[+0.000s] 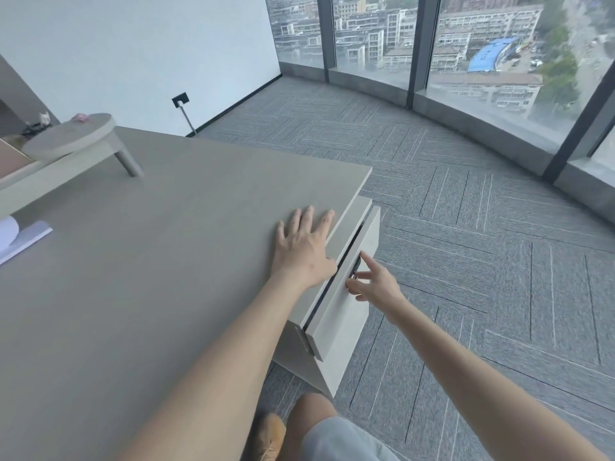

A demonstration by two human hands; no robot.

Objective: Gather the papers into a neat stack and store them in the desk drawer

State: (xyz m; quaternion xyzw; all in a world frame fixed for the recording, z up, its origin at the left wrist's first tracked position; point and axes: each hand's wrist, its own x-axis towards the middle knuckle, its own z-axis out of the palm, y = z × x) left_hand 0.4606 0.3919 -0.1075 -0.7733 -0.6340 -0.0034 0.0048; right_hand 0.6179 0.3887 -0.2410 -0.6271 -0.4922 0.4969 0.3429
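My left hand (304,246) lies flat on the grey desk (159,247) near its right edge, fingers spread, holding nothing. My right hand (376,281) is at the front of the pale drawer (342,304) below that edge, index finger stretched out and the other fingers curled at the dark lock or handle on the drawer front. A narrow dark gap shows along the drawer's top. White papers (20,236) lie at the desk's far left edge, one sheet curling up, partly cut off by the frame.
A raised grey shelf (66,141) on a round leg stands at the desk's back left with small items on it. Grey carpet (466,261) spreads to the right, up to floor-to-ceiling windows (482,44). My knee and a tan shoe show below the drawer.
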